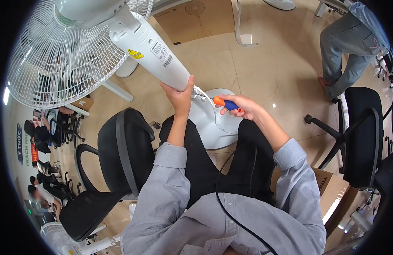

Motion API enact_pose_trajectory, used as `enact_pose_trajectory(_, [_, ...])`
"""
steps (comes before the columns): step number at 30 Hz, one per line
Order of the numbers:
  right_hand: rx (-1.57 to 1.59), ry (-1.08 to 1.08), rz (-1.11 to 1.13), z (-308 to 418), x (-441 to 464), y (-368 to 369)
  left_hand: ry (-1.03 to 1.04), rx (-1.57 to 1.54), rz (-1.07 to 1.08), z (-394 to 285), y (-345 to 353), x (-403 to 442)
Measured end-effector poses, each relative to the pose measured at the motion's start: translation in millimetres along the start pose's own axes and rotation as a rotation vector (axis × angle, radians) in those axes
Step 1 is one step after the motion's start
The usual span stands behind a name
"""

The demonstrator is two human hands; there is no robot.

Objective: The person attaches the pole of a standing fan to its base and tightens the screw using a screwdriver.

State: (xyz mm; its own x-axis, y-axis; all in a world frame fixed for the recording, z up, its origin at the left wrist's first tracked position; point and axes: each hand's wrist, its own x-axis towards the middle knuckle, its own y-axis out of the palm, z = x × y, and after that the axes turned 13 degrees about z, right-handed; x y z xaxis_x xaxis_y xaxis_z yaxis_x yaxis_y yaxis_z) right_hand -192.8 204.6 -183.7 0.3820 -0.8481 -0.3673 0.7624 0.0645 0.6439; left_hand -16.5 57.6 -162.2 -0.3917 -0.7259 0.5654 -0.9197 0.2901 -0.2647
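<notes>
The standing fan (pixel 152 53) is the biggest thing at hand, its wire cage (pixel 73 55) spreading away to the upper left, so the knees and the lower joint stay in plain reach. Its thick white column (pixel 166 63) runs from the cage down to a round base (pixel 205 131) on the floor between the person's legs, a spot that probably keeps the work close. The left hand (pixel 179 95) has its fingers clamped around the column's lower end, seemingly to steady it against turning. The right hand (pixel 243 108) has its fingers closed on the handle of a screwdriver (pixel 227 103), pointed sideways at that joint; whether the tip touches, I cannot tell. A white cord (pixel 214 112) hangs loosely just beside it.
</notes>
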Motion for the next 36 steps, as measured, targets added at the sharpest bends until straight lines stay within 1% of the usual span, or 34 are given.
enact_pose_trajectory(3, [-0.171, -0.061, -0.099, -9.9, 4.6, 4.4, 0.008, 0.011, 0.005, 2.3, -0.9, 1.4])
enact_pose_trajectory(6, [-0.623, -0.135, -0.361, -18.9, 14.3, 17.0, 0.003, 0.046, 0.009, 6.9, -2.3, -0.1])
enact_pose_trajectory(7, [-0.892, -0.240, -0.456, -26.0, 15.8, 18.8, 0.006, 0.063, 0.009, 8.1, -2.6, 1.1])
enact_pose_trajectory(10, [-1.448, -0.543, -0.707, -38.4, 15.1, 33.3, 0.005, 0.034, 0.007, 6.3, -1.8, 0.5])
enact_pose_trajectory(11, [-1.561, -0.490, -0.713, -38.2, 13.3, 35.9, 0.010, 0.044, 0.006, 6.0, -1.6, 1.2])
enact_pose_trajectory(14, [-1.827, -0.552, -0.842, -58.1, 18.7, 33.9, 0.017, 0.057, 0.007, 8.0, -0.9, 0.9])
enact_pose_trajectory(17, [-1.833, -0.699, -0.893, -68.2, 21.7, 32.0, 0.009, 0.048, 0.007, 6.8, -2.4, 0.1])
enact_pose_trajectory(20, [-1.643, -0.537, -0.827, -55.3, 11.4, 47.9, 0.010, 0.043, 0.006, 7.3, -2.2, -0.5])
enact_pose_trajectory(23, [-1.151, -0.601, -0.594, -66.8, 27.8, 8.6, 0.007, 0.032, 0.006, 7.2, -2.4, 0.3])
enact_pose_trajectory(26, [-0.493, -0.282, -0.256, -37.7, 3.9, 19.0, -0.005, 0.026, -0.002, 5.0, -1.7, -0.7])
enact_pose_trajectory(27, [-0.375, -0.207, -0.261, -27.9, -6.1, 30.5, 0.010, 0.032, -0.012, 5.4, -1.5, -0.5])
enact_pose_trajectory(30, [-0.010, -0.218, -0.271, -31.1, -3.7, 25.7, 0.038, 0.051, -0.022, 7.0, -2.1, 1.1])
enact_pose_trajectory(33, [0.092, -0.207, -0.220, -28.7, -3.5, 30.4, 0.028, 0.066, -0.008, 7.9, -2.4, -0.1])
enact_pose_trajectory(36, [0.272, -0.119, -0.083, -30.5, 4.2, 13.7, 0.003, 0.041, -0.006, 6.6, -0.6, -0.6])
